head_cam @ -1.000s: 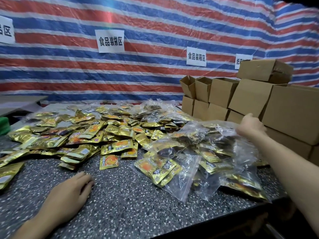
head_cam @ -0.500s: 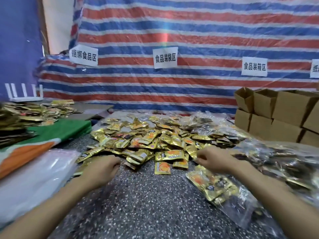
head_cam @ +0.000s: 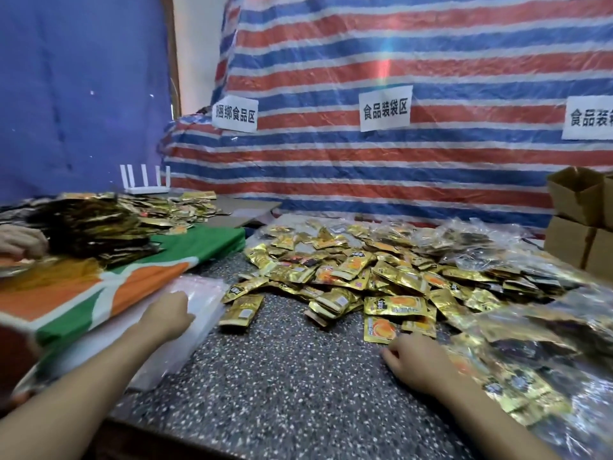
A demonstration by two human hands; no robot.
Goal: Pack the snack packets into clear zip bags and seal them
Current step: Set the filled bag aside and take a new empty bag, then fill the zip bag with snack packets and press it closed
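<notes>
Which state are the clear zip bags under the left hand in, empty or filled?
Empty: the stack of clear zip bags lies flat, nothing seen inside.

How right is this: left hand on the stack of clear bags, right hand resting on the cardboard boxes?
Wrong about the right hand. In the head view it rests on the speckled table beside the gold packets, apart from the cardboard boxes; the left hand is on the clear bags.

A striped tarp (head_cam: 398, 44) with paper signs (head_cam: 384, 108) backs the speckled table (head_cam: 282, 393).
</notes>
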